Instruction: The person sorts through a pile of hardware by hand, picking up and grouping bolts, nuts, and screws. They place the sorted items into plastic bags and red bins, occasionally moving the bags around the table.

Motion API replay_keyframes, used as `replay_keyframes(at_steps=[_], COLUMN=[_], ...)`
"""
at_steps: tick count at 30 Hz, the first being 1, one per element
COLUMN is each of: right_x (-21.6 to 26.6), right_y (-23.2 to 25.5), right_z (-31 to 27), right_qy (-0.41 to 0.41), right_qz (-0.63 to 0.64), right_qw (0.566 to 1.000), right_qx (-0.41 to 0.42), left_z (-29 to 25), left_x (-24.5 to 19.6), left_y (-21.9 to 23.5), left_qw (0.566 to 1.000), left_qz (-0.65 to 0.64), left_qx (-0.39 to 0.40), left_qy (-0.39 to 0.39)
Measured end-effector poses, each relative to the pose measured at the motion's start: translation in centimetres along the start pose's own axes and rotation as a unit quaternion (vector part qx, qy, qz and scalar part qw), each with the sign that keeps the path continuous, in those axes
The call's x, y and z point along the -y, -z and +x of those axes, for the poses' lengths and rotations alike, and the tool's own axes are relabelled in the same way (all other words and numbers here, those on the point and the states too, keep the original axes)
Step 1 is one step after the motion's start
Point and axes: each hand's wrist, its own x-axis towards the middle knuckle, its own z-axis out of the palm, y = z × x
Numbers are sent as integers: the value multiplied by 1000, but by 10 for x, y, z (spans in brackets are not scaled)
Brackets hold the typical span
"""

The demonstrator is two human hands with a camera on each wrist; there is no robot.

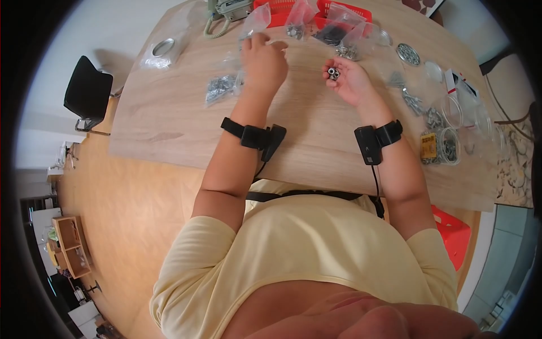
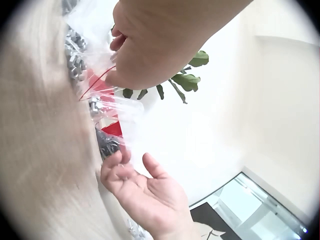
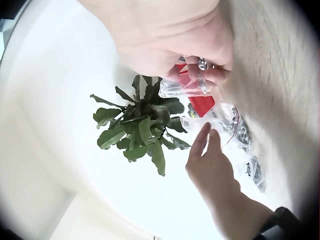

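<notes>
My right hand (image 1: 353, 83) is turned palm up over the middle of the table, its fingers curled round a few small metal nuts (image 1: 333, 73). In the right wrist view the nuts (image 3: 202, 64) show as shiny rings among the fingers. My left hand (image 1: 264, 65) reaches forward at the back of the table, fingers spread and nothing seen in them. Beside its fingertips, in the right wrist view, is a clear zip bag (image 3: 231, 125) with a red seal line and metal pieces inside. A bag of screws (image 1: 221, 88) lies left of the left wrist.
Red baskets (image 1: 276, 16) stand at the back, with bags of hardware (image 1: 331, 35) before them. A telephone (image 1: 234, 8) is at the back left, near a round metal lid (image 1: 164, 47). Bags, coiled tubing (image 1: 451, 110) and a yellow-labelled box (image 1: 429, 147) crowd the right side.
</notes>
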Motion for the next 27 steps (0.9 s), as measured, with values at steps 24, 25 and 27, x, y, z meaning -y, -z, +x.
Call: replay_keyframes(at_steps=[24,25,27], right_x=[-20,-20,-17], right_y=[-68,-69,-72], right_z=[111,113,120], right_qy=[221,185,148], right_qz=[-679,-688,-695], right_qw=[682,692,699], right_qx=[-157,-119,-80], left_z=[-2,-1,0], left_x=[21,21,26], left_y=[23,25,28], left_qw=[979,975,972], left_qz=[-32,-41,-55], left_qx=[61,61,55], left_qy=[193,208,221])
